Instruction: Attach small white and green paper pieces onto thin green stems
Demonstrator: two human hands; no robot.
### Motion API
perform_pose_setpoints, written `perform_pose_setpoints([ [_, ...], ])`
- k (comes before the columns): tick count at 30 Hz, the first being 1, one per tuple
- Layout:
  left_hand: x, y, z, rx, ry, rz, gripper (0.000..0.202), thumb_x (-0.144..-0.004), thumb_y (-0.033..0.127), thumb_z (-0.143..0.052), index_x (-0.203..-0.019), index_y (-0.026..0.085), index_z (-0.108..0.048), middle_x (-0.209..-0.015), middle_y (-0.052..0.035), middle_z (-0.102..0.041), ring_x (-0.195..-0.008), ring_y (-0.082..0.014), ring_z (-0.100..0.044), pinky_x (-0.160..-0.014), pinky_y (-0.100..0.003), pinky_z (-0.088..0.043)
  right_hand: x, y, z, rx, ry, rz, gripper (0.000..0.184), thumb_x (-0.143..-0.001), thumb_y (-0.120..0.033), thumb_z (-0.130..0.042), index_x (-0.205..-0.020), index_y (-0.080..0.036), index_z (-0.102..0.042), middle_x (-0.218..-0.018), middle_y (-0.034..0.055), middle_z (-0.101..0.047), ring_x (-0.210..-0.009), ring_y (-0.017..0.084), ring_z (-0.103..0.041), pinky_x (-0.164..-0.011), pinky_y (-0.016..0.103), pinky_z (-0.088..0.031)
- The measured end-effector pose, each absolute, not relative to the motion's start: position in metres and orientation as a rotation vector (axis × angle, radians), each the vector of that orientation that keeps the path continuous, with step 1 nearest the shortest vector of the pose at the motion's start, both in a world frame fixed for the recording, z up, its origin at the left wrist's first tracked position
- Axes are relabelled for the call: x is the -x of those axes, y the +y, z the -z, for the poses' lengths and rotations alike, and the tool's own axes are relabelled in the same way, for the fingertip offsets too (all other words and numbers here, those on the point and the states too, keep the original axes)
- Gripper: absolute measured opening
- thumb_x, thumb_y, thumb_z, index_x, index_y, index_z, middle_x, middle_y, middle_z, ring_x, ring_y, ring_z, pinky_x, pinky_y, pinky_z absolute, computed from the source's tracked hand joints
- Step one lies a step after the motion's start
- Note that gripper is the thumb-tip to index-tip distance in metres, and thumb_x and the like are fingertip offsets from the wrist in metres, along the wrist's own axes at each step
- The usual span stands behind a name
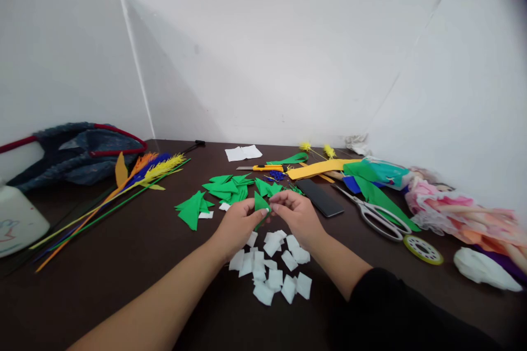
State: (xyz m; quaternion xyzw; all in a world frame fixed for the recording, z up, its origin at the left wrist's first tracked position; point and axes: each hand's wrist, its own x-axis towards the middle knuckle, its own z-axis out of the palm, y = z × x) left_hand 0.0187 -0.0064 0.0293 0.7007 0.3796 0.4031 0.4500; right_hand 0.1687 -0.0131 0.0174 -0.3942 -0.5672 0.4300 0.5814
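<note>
Above the middle of the table, my left hand [239,225] pinches a small green paper triangle [260,204] between thumb and fingers. My right hand [298,216] is closed at the triangle's right edge, its fingertips touching it. A small white bit shows at the left thumb tip; I cannot make out what it is. Below and between the hands lie several white tissue squares [275,279], loosely scattered. Just beyond the hands are piles of green paper triangles [228,189], with another cluster [192,209] to the left.
A yellow box cutter [267,168], a black phone [320,197], scissors [376,214] and a tape roll [423,249] lie behind and to the right. Coloured stems with fringed tips [123,192] and a white bottle [20,222] are at left. Dolls in frilly clothes [444,203] lie far right.
</note>
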Motion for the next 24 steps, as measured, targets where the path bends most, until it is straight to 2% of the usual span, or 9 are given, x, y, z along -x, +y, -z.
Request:
perform_pose_setpoints([
  [9, -0.0119, -0.0038, -0.0256, -1.704, 0.857, -0.941, 0.018, -0.076, 0.031, -0.052, -0.072, 0.015, -0.059, -0.07, -0.0035, -0.062, -0.068, -0.0148, -0.054, -0.068, -0.029, -0.041, -0.1665, -0.0097, -0.016, 0.811, -1.21, -1.225, 0.021, -0.057, -0.018, -0.069, -0.075, -0.015, -0.058, -0.065, -0.0017, -0.056, -0.059, 0.011, -0.053, -0.059, 0.026, -0.046],
  [15, -0.0121, -0.0082, -0.0271, -1.713, 0.851, -0.995, 0.017, -0.076, 0.028, -0.05, -0.07, 0.015, -0.058, -0.069, -0.0017, -0.059, -0.067, -0.0134, -0.051, -0.064, -0.026, -0.039, -0.1662, -0.0117, -0.017, 0.841, -1.23, -1.315, 0.014, -0.06, -0.021, -0.069, -0.068, -0.015, -0.059, -0.06, -0.0007, -0.059, -0.055, 0.013, -0.058, -0.061, 0.031, -0.047],
  [18, -0.0149, -0.0108, -0.0289, -1.727, 0.979, -1.044, 0.018, -0.074, 0.027, -0.05, -0.061, 0.015, -0.055, -0.06, 0.0011, -0.054, -0.06, -0.0122, -0.046, -0.057, -0.024, -0.035, -0.1663, -0.015, -0.0204, 0.946, -1.393, -1.105, 0.007, -0.064, -0.02, -0.065, -0.069, -0.016, -0.063, -0.065, 0.001, -0.061, -0.061, 0.015, -0.059, -0.063, 0.031, -0.047],
  [20, -0.0167, -0.0116, -0.0289, -1.746, 1.095, -1.088, 0.022, -0.072, 0.027, -0.05, -0.053, 0.016, -0.047, -0.052, 0.0042, -0.044, -0.053, -0.0105, -0.039, -0.051, -0.023, -0.03, -0.1658, -0.0171, -0.0231, 1.025, -1.545, -0.842, 0.004, -0.066, -0.019, -0.062, -0.068, -0.019, -0.066, -0.07, 0.0023, -0.062, -0.066, 0.015, -0.058, -0.064, 0.03, -0.047],
  [24, -0.019, -0.012, -0.0276, -1.802, 1.252, -1.105, 0.031, -0.069, 0.028, -0.05, -0.045, 0.018, -0.033, -0.048, 0.0064, -0.027, -0.048, -0.0089, -0.026, -0.047, -0.023, -0.021, -0.1646, -0.0176, -0.0245, 1.091, -1.713, -0.462, 0.011, -0.068, -0.014, -0.059, -0.069, -0.021, -0.067, -0.072, 0.0028, -0.063, -0.069, 0.016, -0.058, -0.066, 0.03, -0.045],
])
